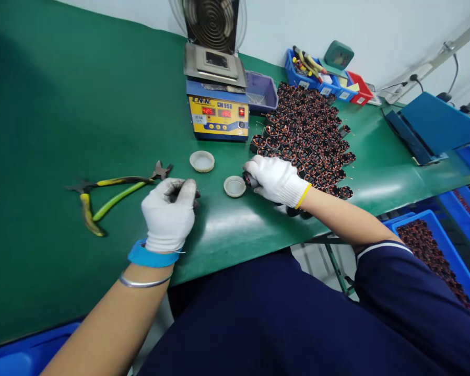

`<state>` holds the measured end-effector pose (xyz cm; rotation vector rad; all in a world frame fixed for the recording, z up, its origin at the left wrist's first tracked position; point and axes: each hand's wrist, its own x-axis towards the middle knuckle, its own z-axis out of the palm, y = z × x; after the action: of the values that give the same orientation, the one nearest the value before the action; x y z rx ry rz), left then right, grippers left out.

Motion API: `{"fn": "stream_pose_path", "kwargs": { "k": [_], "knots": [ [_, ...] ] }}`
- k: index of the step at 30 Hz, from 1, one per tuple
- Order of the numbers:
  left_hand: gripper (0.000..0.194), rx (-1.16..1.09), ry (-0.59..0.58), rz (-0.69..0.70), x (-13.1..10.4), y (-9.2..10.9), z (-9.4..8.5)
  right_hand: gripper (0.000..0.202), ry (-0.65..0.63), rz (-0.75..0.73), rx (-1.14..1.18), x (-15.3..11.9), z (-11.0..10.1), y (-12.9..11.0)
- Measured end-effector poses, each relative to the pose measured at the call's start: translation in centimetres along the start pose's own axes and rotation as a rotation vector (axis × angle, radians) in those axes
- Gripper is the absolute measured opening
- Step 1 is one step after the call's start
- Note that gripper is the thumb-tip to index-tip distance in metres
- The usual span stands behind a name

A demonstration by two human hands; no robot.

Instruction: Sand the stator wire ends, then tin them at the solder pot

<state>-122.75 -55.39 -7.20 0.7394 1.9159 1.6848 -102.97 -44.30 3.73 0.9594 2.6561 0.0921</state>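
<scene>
My right hand [276, 178], in a white glove, is closed on a dark coil part [250, 180] just right of a small round dish [234, 186]. My left hand [170, 211], gloved with dark-stained fingertips, has its fingers curled together; a small dark thing shows between and behind them, too hidden to name. Beyond and between the hands sits a second pale dish [202, 161]. Many black coil parts with copper wire [305, 138] stand packed together beyond and beside my right hand.
Two pliers [121, 181] lie left of my left hand. A yellow-and-blue heating unit [219, 117] with a fan above it stands at the back, beside a purple tray [261, 91]. Small bins [297, 78] line the wall. Blue crates [434, 224] hold more parts at the lower right.
</scene>
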Motion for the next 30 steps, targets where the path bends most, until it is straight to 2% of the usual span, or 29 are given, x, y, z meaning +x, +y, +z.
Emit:
{"fn": "stream_pose_path", "kwargs": {
  "k": [5,10,14,16,18,21,26,30],
  "knots": [
    [0.016,0.000,-0.015,-0.028,0.1,0.4,-0.2,0.045,-0.064,-0.072,-0.126,0.9,-0.7,-0.6],
    [0.015,-0.015,-0.031,-0.048,0.0,0.9,-0.4,0.044,-0.010,-0.122,-0.158,0.8,-0.9,-0.2],
    [0.013,-0.032,-0.015,-0.052,-0.2,0.9,-0.5,0.052,0.054,-0.059,-0.087,0.2,-1.8,0.2],
    [0.012,-0.032,-0.012,-0.050,-0.2,0.9,-0.5,0.045,0.069,-0.024,-0.077,0.2,-2.0,-0.1],
    [0.012,-0.025,-0.016,-0.048,-0.3,0.9,-0.5,0.033,0.100,0.021,-0.071,0.7,-1.6,-0.6],
    [0.012,-0.009,-0.020,-0.040,-0.3,1.0,-0.6,0.039,0.165,0.062,-0.045,1.6,-0.2,-1.5],
    [0.010,0.013,-0.019,-0.011,-0.3,1.0,-0.7,0.045,0.147,-0.097,-0.074,1.9,1.3,-2.1],
    [0.013,0.036,-0.037,0.027,-0.5,0.5,-0.8,0.042,0.161,-0.129,-0.075,1.8,0.6,-1.8]
  ]
}}
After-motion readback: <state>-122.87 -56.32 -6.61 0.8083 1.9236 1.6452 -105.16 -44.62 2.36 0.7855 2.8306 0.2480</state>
